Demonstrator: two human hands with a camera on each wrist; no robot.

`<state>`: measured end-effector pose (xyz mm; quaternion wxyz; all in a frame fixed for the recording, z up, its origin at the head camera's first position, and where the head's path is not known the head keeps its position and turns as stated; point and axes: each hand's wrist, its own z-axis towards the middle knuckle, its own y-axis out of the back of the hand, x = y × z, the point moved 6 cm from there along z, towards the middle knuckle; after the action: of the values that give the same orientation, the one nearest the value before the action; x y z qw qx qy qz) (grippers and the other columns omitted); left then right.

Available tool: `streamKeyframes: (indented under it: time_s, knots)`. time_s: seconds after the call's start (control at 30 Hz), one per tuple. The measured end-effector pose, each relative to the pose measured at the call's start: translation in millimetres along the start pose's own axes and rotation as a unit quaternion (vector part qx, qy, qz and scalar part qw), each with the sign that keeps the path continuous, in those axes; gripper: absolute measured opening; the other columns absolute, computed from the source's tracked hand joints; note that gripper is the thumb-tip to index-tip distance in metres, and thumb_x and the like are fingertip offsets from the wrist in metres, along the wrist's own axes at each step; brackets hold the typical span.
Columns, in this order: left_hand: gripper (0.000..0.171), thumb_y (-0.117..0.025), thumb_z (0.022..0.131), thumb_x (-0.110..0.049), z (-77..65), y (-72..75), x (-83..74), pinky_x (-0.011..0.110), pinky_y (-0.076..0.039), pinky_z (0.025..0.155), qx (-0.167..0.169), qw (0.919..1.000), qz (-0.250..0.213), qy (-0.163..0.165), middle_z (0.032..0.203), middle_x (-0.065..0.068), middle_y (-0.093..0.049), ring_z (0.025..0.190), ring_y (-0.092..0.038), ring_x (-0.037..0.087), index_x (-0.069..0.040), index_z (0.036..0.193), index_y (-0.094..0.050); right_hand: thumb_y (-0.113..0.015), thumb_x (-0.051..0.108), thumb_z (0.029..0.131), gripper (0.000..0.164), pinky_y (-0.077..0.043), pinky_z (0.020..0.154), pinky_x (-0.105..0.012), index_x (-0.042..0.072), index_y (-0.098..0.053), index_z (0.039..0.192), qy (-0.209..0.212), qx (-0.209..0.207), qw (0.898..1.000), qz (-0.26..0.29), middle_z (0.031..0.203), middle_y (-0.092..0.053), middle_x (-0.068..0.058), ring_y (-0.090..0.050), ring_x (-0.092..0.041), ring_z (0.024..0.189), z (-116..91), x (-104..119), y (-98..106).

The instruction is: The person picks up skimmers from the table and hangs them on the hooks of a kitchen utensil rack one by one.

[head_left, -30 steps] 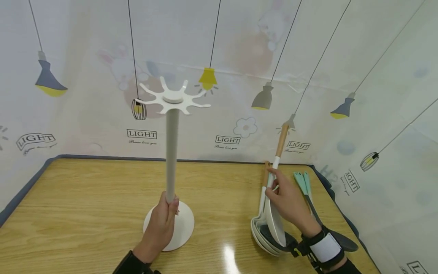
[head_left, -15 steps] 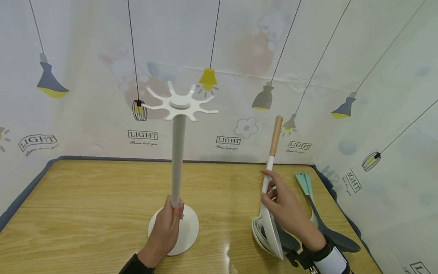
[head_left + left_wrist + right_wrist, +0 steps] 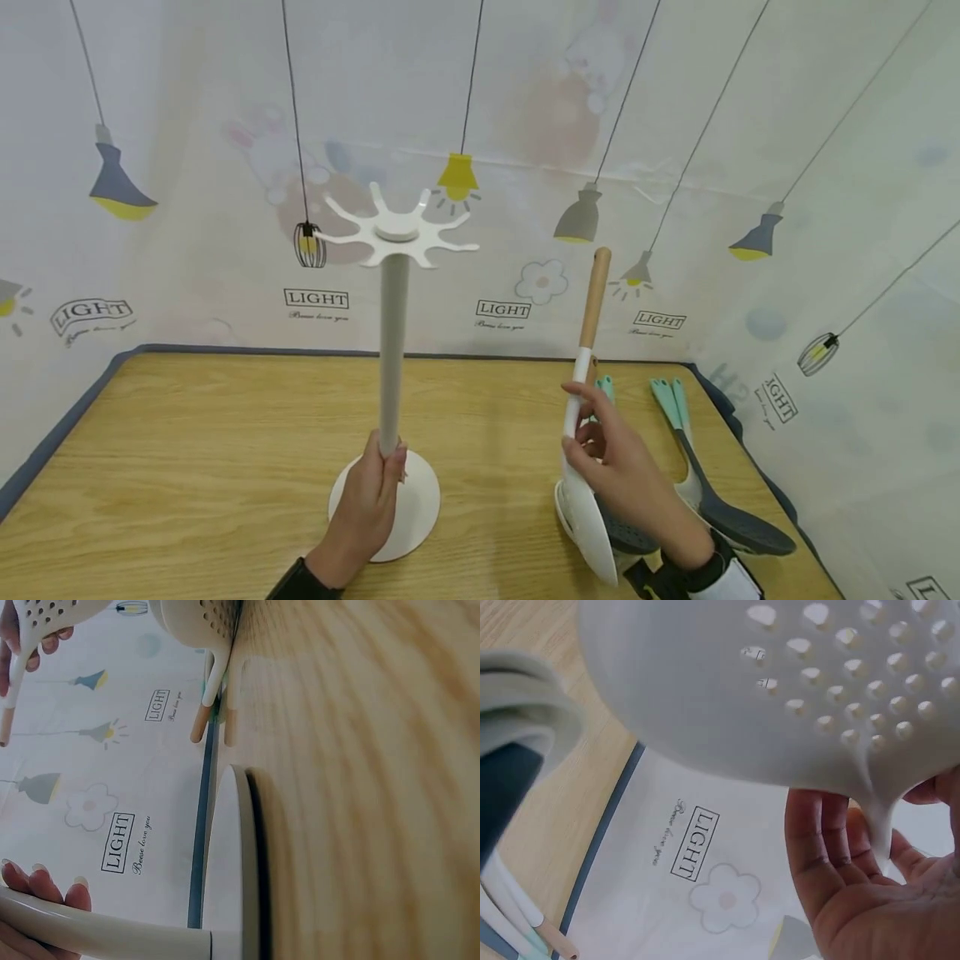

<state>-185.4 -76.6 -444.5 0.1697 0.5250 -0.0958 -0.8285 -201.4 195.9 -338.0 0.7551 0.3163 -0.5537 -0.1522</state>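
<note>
My left hand [image 3: 367, 500] grips the lower pole of a white utensil stand [image 3: 393, 350]. It stands upright on a round base, with a ring of hooked arms at its top. My right hand [image 3: 630, 467] pinches the white shaft of a skimmer [image 3: 590, 533], just below its wooden grip, which points up. The right wrist view shows the perforated bowl of the skimmer [image 3: 690, 705] close up, fingers around its neck. In the left wrist view the skimmer [image 3: 56, 613] hangs raised above the tabletop, apart from the other utensils.
Beneath the right hand lies a stack of utensils, including another white perforated skimmer [image 3: 191, 622] with a wooden handle and a dark slotted head [image 3: 628, 533]. Farther right, a dark grey utensil [image 3: 742, 525] with a mint handle lies along the table's right side. A patterned cloth [image 3: 540, 225] backs the table.
My right hand has lifted the skimmer off the stack and brought it left and nearer, its handle now leaning left. The stand has shifted slightly right in my left hand's grip.
</note>
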Motion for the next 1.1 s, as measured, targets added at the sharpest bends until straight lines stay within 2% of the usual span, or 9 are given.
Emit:
streamKeyframes:
  time_s: [0.17,0.3,0.5,0.67,0.87,1.1]
  knots:
    - [0.008,-0.044,0.108,-0.009,-0.2,0.4,0.2,0.022,-0.039,0.054,-0.002,1.0,0.005,-0.002,0.079,-0.005,-0.045,0.064,-0.038,0.0,-0.005,0.102,-0.046,-0.061,-0.003,0.095,0.059,-0.056,0.069,-0.026,0.018,-0.04,0.146,0.011,0.008,1.0,0.008,0.109,-0.051,-0.012,-0.063,-0.008,0.083,-5.0,7.9,-3.3]
    - [0.007,-0.044,0.108,-0.009,-0.5,0.6,0.2,0.022,-0.038,0.053,-0.004,1.0,0.001,-0.007,0.078,-0.006,-0.045,0.063,-0.037,-0.001,-0.005,0.102,-0.046,-0.061,-0.005,0.095,0.057,-0.058,0.075,-0.027,0.015,-0.038,0.144,0.037,0.023,0.998,0.035,0.109,-0.053,-0.012,-0.067,-0.009,0.089,-10.0,17.7,-6.1]
    - [0.007,-0.044,0.107,-0.008,0.0,0.5,0.5,0.022,-0.038,0.053,-0.002,0.9999,-0.01,-0.01,0.077,-0.006,-0.044,0.063,-0.037,-0.001,-0.005,0.101,-0.046,-0.057,-0.01,0.095,0.055,-0.059,0.067,-0.029,0.011,-0.037,0.141,0.078,0.051,0.992,0.088,0.104,-0.057,-0.017,-0.07,-0.01,0.089,-15.9,27.9,-9.7]
    - [0.006,-0.045,0.107,-0.007,-0.2,0.7,0.6,0.022,-0.038,0.053,-0.009,0.9998,-0.005,-0.018,0.077,-0.007,-0.044,0.063,-0.037,-0.001,-0.005,0.101,-0.046,-0.057,-0.015,0.092,0.057,-0.06,0.067,-0.028,0.011,-0.039,0.139,0.11,0.042,0.989,0.084,0.102,-0.055,-0.016,-0.07,-0.01,0.086,-19.5,32.8,-11.6]
    - [0.007,-0.045,0.107,-0.007,-0.3,0.7,0.9,0.022,-0.038,0.053,-0.013,0.9997,-0.001,-0.019,0.077,-0.007,-0.044,0.062,-0.037,-0.001,-0.005,0.101,-0.046,-0.054,-0.016,0.093,0.054,-0.059,0.066,-0.03,0.011,-0.038,0.136,0.103,0.036,0.989,0.1,0.1,-0.054,-0.014,-0.067,-0.014,0.079,-23.2,37.0,-12.7]
    - [0.008,-0.045,0.108,-0.011,-0.4,-0.1,1.8,0.022,-0.039,0.053,-0.007,0.9999,-0.011,-0.003,0.077,-0.006,-0.044,0.063,-0.038,-0.001,-0.005,0.102,-0.047,-0.049,-0.011,0.098,0.042,-0.056,0.063,-0.03,0.013,-0.038,0.132,0.094,0.027,0.989,0.114,0.098,-0.051,-0.011,-0.06,-0.018,0.072,-25.6,46.0,-13.6]
